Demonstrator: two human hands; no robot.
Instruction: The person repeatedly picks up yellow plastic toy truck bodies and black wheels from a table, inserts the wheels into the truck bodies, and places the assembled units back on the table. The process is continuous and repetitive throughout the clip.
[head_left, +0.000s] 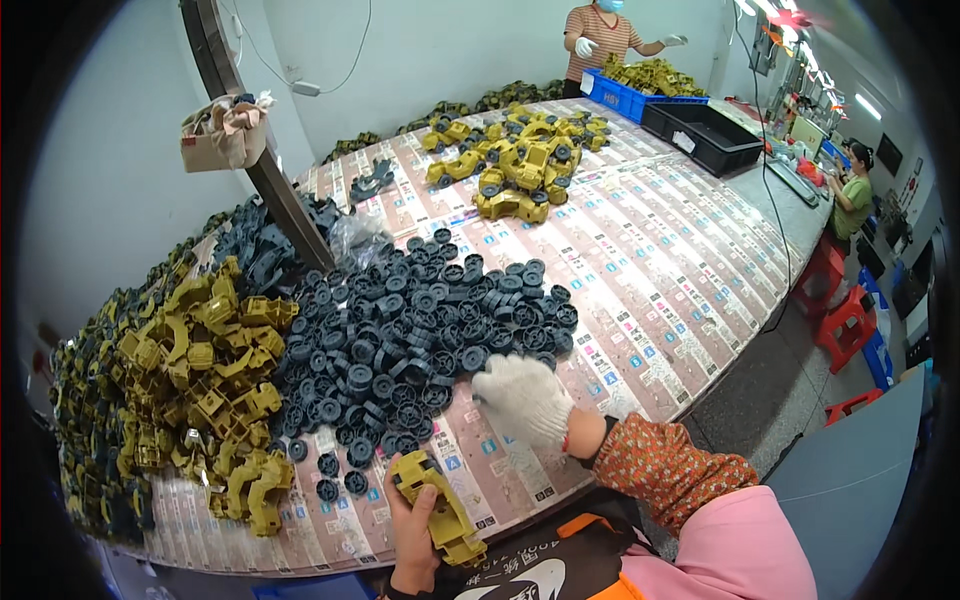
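My bare left hand (415, 535) grips a yellow toy car body (442, 510) near the front edge of the table, thumb across its side. Black parts show at the body's upper end. My right hand (525, 400), in a white knit glove, is at the right edge of a large heap of black toy wheels (420, 320). Its fingers are curled downward, and whatever they hold is hidden beneath the glove. A few loose wheels (340, 475) lie just beyond my left hand. To the left is a pile of yellow car bodies (215, 390) without wheels.
Yellow cars with wheels (525, 165) are heaped farther back on the table (660, 270). A brown post (265, 180) rises behind the wheels. At the far end, a gloved person (605, 40) stands by a blue crate (620, 98) and a black crate (700, 135). Red stools (845, 325) stand right.
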